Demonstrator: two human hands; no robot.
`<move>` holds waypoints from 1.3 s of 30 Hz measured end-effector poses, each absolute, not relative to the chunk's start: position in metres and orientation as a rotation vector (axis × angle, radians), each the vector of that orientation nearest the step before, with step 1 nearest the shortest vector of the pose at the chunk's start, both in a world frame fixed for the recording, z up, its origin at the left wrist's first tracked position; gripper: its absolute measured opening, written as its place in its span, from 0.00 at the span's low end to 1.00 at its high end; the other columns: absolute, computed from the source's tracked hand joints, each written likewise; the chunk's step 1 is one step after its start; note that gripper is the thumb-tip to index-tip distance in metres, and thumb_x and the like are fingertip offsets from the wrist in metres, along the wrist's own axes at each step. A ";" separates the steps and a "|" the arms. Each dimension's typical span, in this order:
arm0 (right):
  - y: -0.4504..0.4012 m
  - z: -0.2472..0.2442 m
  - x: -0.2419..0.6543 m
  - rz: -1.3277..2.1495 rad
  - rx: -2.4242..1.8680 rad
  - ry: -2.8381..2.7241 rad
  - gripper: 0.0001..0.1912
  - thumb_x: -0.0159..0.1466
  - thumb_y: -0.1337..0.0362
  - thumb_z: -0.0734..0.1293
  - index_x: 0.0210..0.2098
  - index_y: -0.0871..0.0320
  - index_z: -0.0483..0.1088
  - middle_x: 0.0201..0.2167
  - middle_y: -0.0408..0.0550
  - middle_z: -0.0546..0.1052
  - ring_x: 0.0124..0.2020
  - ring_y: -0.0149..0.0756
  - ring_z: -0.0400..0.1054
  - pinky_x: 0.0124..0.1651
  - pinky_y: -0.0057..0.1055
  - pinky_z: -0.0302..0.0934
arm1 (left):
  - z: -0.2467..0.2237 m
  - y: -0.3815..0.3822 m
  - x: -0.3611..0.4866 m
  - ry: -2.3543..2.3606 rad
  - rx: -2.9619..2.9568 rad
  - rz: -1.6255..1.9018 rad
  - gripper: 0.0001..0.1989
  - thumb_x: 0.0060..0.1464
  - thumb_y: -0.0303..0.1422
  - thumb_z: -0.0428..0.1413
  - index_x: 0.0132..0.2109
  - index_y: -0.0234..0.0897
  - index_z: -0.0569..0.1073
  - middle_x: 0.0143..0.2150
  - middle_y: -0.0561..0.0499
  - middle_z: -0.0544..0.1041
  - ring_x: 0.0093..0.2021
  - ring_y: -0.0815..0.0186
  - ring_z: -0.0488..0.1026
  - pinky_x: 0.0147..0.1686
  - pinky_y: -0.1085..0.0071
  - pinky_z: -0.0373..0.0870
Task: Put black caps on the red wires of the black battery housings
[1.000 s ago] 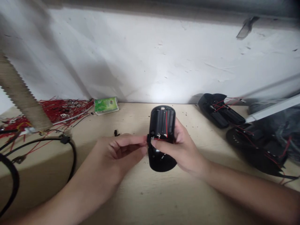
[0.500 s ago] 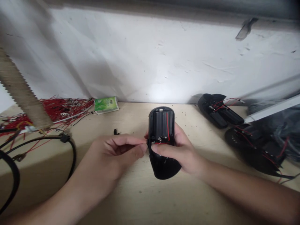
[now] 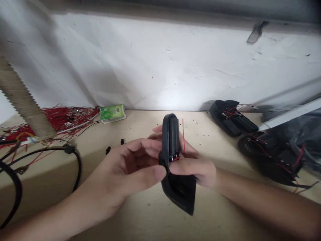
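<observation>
My left hand [image 3: 125, 167] and right hand [image 3: 198, 172] grip the black battery case [image 3: 170, 140] edge-on above the counter [image 3: 220, 214]. A red wire [image 3: 183, 137] stands loose beside it, so the wiring looks unfinished. Wired black cases [image 3: 233, 118] lie to its right.

Room for passing hand on bench [image 3: 147, 214] below black housing [image 3: 178, 192], lower middle of frame. Obstacles: serrated strip [image 3: 22, 97] upper left, red wires [image 3: 67, 120] and black cable [image 3: 79, 167] left, wired holders [image 3: 233, 117] right.
</observation>
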State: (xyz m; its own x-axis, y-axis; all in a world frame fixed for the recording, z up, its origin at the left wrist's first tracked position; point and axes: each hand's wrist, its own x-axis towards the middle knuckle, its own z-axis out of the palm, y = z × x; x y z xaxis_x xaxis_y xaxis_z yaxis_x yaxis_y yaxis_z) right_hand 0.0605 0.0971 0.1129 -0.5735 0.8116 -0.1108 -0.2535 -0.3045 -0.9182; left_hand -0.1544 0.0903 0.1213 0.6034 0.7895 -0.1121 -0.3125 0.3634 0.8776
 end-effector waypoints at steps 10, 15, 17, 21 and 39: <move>0.099 0.113 0.060 1.964 -0.671 -1.516 0.35 0.63 0.62 0.78 0.68 0.42 0.71 0.51 0.46 0.78 0.56 0.44 0.72 0.63 0.44 0.66 | 0.113 0.082 -0.151 0.503 0.856 0.746 0.19 0.53 0.41 0.75 0.50 0.46 0.83 0.52 0.52 0.85 0.53 0.64 0.82 0.54 0.73 0.79; 0.098 0.107 0.058 2.017 -0.755 -1.261 0.41 0.63 0.62 0.79 0.71 0.40 0.64 0.59 0.45 0.76 0.62 0.43 0.71 0.70 0.45 0.61 | 0.101 0.087 -0.150 0.648 0.971 0.825 0.18 0.56 0.37 0.72 0.52 0.43 0.79 0.52 0.49 0.84 0.51 0.62 0.82 0.51 0.71 0.80; 0.096 0.107 0.056 2.050 -0.671 -1.225 0.38 0.65 0.62 0.77 0.72 0.39 0.64 0.60 0.45 0.76 0.64 0.43 0.71 0.72 0.47 0.59 | 0.099 0.086 -0.148 0.711 0.989 0.824 0.19 0.52 0.33 0.73 0.50 0.41 0.78 0.50 0.48 0.84 0.49 0.61 0.82 0.48 0.70 0.80; 0.095 0.107 0.054 2.035 -0.589 -1.374 0.45 0.62 0.69 0.80 0.72 0.40 0.61 0.57 0.47 0.76 0.57 0.42 0.75 0.64 0.46 0.68 | 0.101 0.080 -0.144 0.705 0.998 0.846 0.21 0.48 0.24 0.72 0.48 0.42 0.77 0.50 0.50 0.83 0.48 0.62 0.81 0.50 0.70 0.78; 0.101 0.106 0.045 2.107 -0.405 -1.437 0.32 0.57 0.68 0.84 0.57 0.53 0.73 0.51 0.48 0.78 0.52 0.39 0.75 0.57 0.38 0.71 | 0.086 0.072 -0.147 0.635 1.165 0.857 0.19 0.63 0.34 0.65 0.58 0.45 0.72 0.55 0.50 0.80 0.55 0.57 0.77 0.55 0.63 0.73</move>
